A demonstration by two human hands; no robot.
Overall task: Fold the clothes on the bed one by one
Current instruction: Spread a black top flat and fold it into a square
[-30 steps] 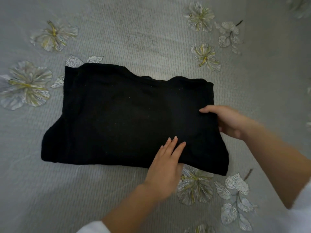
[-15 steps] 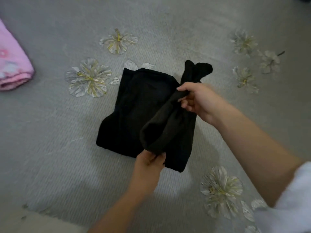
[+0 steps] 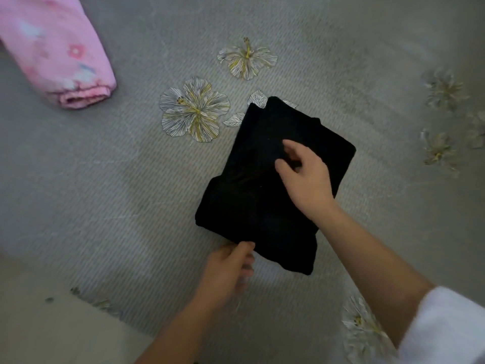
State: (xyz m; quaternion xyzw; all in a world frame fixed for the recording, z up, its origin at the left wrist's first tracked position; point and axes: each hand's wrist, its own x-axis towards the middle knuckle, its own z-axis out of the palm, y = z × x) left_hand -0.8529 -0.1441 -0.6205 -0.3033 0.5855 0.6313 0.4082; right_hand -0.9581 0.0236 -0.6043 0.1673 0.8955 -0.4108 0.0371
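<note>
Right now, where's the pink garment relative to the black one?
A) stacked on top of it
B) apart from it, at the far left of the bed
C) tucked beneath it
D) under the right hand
B: the pink garment lies on its own at the far left of the bedspread, with bare cover between it and the black garment in mid-frame.

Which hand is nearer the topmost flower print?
Right. The right hand rests on the black garment below the flower; the left hand pinches its near edge, farther off.

Bedroom: floral grey bedspread, folded clothes.
</note>
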